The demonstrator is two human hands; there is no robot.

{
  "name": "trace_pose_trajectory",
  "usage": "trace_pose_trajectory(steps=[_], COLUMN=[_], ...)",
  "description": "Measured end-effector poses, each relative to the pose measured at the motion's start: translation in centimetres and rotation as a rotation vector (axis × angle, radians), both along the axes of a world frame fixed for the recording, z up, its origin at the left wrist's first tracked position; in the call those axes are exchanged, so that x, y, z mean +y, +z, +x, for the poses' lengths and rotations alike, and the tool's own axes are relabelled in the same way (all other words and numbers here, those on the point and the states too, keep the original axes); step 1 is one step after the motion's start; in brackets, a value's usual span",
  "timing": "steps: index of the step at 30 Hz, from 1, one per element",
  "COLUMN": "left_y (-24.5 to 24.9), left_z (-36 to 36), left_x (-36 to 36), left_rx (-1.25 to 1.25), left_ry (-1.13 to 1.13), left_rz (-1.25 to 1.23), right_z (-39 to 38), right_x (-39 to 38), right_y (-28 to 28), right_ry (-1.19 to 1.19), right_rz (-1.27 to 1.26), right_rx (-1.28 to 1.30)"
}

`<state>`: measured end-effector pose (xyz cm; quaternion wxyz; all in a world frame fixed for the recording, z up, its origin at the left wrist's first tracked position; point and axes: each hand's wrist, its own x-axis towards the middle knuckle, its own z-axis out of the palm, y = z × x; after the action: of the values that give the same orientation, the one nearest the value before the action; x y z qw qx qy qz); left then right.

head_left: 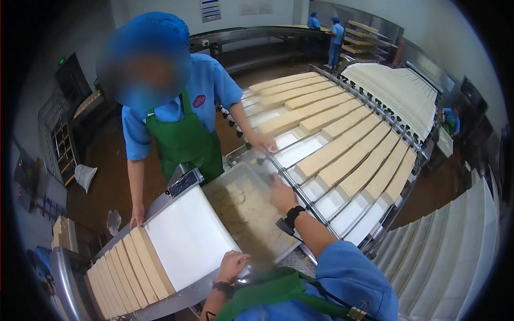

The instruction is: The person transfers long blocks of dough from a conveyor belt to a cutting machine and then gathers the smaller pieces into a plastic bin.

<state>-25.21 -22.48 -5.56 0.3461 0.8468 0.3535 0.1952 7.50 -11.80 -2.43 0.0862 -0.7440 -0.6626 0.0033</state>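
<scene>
My left hand (234, 266) is at the near corner of a white conveyor belt (187, 224), its fingers curled in with nothing seen in them. Reaching forward, my right hand (281, 193) has its fingers stretched toward the metal rail (292, 184) of the slatted conveyor; it is somewhat blurred and I see nothing in it. Below and between my hands sits a clear plastic bin (289, 246) with broken pale pieces (246, 206). Long pale-yellow blocks (353, 144) lie in rows on the slatted conveyor. More such blocks (128, 267) stand side by side on the white belt.
Opposite me, a co-worker in a green apron (187, 139) has one hand (137, 215) by the blocks on the belt and the other (262, 143) at the rail. White ridged panels (444, 241) stand at right. Other people (335, 43) work behind, near a rack (364, 40).
</scene>
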Motion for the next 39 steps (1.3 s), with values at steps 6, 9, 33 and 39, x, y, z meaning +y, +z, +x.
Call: trace_pose_trajectory(steps=[6, 9, 33, 39], left_y=[-0.2, -0.7, -4.2, -5.2], left_z=[-0.6, -1.4, -27.9, -30.3], left_x=[0.0, -0.2, -8.2, -6.5], left_rx=[-0.112, -0.174, 0.100, 0.099], left_ry=[0.009, 0.027, 1.758, 1.778], left_rz=[0.036, -0.028, 0.054, -0.151], right_z=[-0.3, -1.0, 2.9, -17.5], right_x=[-0.1, -0.2, 3.2, -0.7], right_y=[0.3, 0.3, -4.7, 4.0], right_ry=[-0.059, -0.129, -0.026, 0.433], right_rz=[0.079, 0.301, 0.272, 0.386], right_rx=[0.122, 0.138, 0.393, 0.611])
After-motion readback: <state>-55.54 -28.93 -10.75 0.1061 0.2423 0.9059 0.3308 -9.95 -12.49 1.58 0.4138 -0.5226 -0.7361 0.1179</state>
